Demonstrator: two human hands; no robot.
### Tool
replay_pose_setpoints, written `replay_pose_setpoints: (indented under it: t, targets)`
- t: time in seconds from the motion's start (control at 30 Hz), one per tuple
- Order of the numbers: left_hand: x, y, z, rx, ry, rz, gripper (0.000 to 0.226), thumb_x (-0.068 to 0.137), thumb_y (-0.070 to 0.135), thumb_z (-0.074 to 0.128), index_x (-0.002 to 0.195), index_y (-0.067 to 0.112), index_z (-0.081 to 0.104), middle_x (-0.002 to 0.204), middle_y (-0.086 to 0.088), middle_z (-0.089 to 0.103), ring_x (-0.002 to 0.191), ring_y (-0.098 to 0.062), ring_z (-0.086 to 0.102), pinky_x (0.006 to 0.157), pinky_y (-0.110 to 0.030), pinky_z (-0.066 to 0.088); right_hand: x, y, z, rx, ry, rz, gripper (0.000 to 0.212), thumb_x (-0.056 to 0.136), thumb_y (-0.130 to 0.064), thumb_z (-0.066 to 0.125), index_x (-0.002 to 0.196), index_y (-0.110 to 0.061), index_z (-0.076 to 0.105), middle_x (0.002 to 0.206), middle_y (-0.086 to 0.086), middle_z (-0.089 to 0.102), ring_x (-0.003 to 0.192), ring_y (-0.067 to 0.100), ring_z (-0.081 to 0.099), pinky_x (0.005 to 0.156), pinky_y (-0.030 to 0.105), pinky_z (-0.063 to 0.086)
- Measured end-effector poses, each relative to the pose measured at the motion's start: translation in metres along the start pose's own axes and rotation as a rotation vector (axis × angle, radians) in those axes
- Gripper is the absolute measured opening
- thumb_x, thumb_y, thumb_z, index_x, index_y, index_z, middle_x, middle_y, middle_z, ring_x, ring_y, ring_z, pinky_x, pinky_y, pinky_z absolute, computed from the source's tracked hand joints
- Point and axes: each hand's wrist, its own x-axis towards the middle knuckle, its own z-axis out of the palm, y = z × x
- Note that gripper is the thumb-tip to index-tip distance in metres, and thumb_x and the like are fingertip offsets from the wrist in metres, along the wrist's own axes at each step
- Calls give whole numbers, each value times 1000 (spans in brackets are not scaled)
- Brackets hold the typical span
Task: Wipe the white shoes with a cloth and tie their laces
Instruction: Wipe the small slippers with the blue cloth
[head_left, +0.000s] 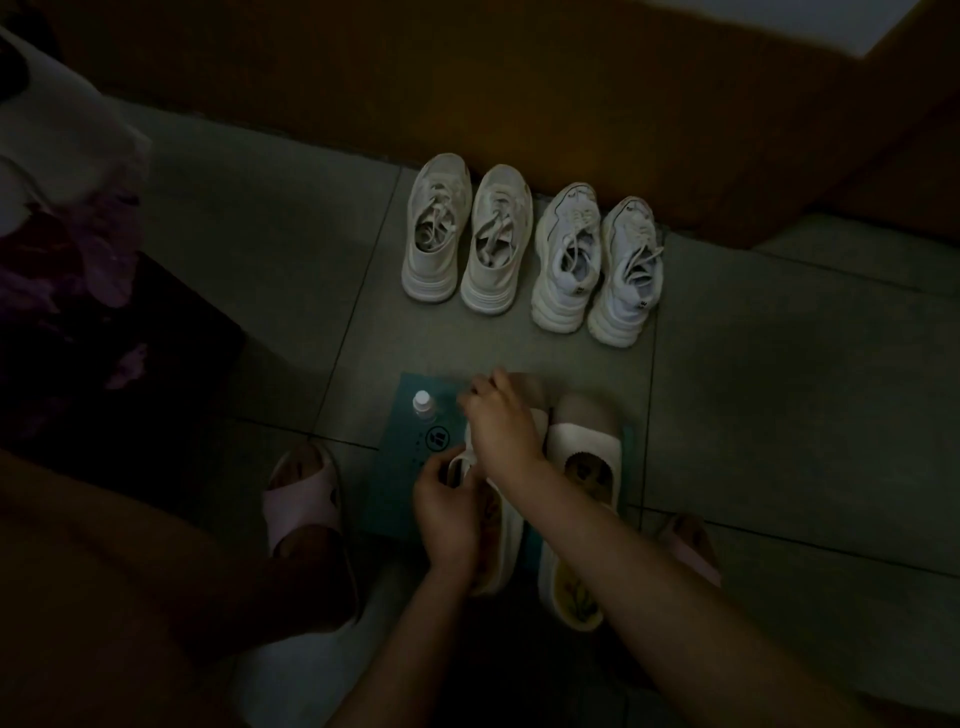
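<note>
A pair of white slip-on shoes stands on a teal mat (395, 483) in front of me. My left hand (445, 506) grips the collar edge of the left slip-on shoe (511, 525). My right hand (501, 423) lies over that shoe's front with its fingers curled; the dim light hides whether anything is in them, and no cloth shows. The right slip-on shoe (584, 447) stands untouched beside it. Two pairs of white laced sneakers stand by the wall, a left pair (467, 234) and a right pair (597, 265), with loose laces.
A small white bottle (423, 406) stands on the mat's far left corner. My feet in pink slippers (301, 493) (693, 545) flank the mat. A brown wall runs behind the sneakers. Dark purple fabric (67, 270) lies at the left. The floor is grey tile.
</note>
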Motion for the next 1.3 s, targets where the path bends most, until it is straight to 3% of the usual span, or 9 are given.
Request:
replay_pose_setpoints:
  t: [0.17,0.27,0.37,0.47,0.6,0.77,0.97,1.17,1.3]
  targets:
    - [0,2,0,28,9,40,19,80,4,67,97,13,64,94,-5,68,91,-18,64,71,-22,50,-7,9,-9,299,-140,-130,24,86,-11,61,110,-7,67,116,10,61,116,26,46,98,27,29]
    - [-2,2,0,37,15,34,25,81,11,69,105,7,64,98,-3,66,94,-16,61,75,-23,47,4,28,-20,495,40,20,20,90,-13,56,103,-8,71,108,14,62,107,28,49,91,29,36]
    - [-3,2,0,33,18,9,30,81,14,70,109,8,64,103,-4,67,98,-17,60,85,-31,49,23,45,-20,367,142,211,24,93,-8,49,110,-8,66,116,15,53,114,30,40,95,33,33]
    - [-3,4,1,26,20,9,29,80,13,70,108,6,64,102,-6,66,97,-18,61,80,-28,46,28,32,-14,141,10,163,22,92,-9,48,111,-7,60,123,14,47,120,31,35,99,35,31]
    - [-3,4,0,16,21,18,29,80,12,71,107,4,64,101,-8,67,97,-20,61,81,-30,48,17,12,-11,34,48,55,28,90,2,39,112,-2,56,124,16,45,124,32,33,94,36,35]
    - [-4,1,1,26,25,30,29,80,13,71,107,6,64,100,-5,66,97,-18,61,84,-32,49,10,11,-5,31,-18,-65,26,91,-4,46,114,-2,57,129,14,45,123,30,33,94,32,30]
    - [-4,3,0,22,16,47,23,80,6,69,103,6,65,98,-7,67,96,-19,62,74,-23,45,-3,13,-11,112,-277,-295,36,81,-20,68,116,-12,61,122,8,53,120,24,40,96,25,18]
    - [-2,-1,1,13,26,3,29,80,15,72,107,12,64,98,5,62,98,-12,57,88,-32,48,20,45,-22,305,79,-94,25,92,-7,53,114,-8,65,118,12,56,112,30,41,89,25,25]
    - [-2,-2,1,-9,17,-4,24,80,15,72,101,19,63,94,9,61,97,-10,57,89,-32,48,33,35,-4,151,-79,-165,24,89,-6,54,111,-10,65,118,8,55,113,29,40,91,29,29]
